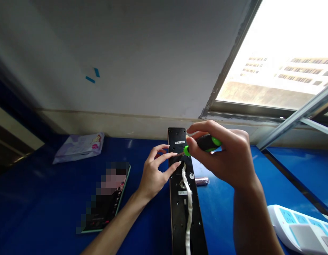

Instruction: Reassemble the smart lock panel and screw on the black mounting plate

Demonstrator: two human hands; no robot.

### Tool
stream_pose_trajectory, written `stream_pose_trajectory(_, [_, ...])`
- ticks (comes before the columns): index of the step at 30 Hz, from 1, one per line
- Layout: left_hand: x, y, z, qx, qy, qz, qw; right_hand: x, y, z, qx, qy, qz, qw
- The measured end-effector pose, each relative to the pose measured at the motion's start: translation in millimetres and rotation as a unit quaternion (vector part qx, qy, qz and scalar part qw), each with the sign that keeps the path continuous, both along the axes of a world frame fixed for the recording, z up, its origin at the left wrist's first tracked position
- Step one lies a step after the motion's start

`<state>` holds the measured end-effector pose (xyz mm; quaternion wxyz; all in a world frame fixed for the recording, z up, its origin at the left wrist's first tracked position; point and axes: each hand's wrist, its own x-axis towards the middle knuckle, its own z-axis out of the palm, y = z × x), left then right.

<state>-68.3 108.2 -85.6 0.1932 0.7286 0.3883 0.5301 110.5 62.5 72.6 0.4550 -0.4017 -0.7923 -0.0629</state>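
Observation:
My right hand is closed around the black and green handle of a screwdriver. Its thin shaft points left, low over the upper part of a long, narrow black panel. My left hand reaches in from the left, fingers apart. Its fingertips rest on or just above the panel, close to the shaft's tip; whether they touch a small screw there cannot be made out. A white cable runs down the panel's face, past white labels, a round white sticker and several small holes.
On the blue tabletop, a phone and a lilac-white packet lie to the left. Just right of the panel is a small shiny wrapped cylinder. A white power strip and a metal frame bar are farther right. Behind stands a wall.

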Motion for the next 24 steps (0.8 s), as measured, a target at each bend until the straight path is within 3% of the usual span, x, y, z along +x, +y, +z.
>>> stream_pose_trajectory(12, [0.8, -0.5, -4.3, -0.021, -0.015, 0.000, 1.000, -2.1, -4.3, -2.4, 0.014, -0.032, -0.011, 0.999])
stream_pose_trajectory(19, [0.4, -1.5, -5.7, -0.063, -0.035, -0.009, 0.997, 1.0, -19.0, 8.6, -0.129, -0.046, 0.040, 0.990])
stream_pose_trajectory(24, [4.4, -2.7, -3.9, -0.133, -0.097, -0.061, 0.984, -0.8, -20.7, 9.4, -0.100, -0.040, -0.017, 0.994])
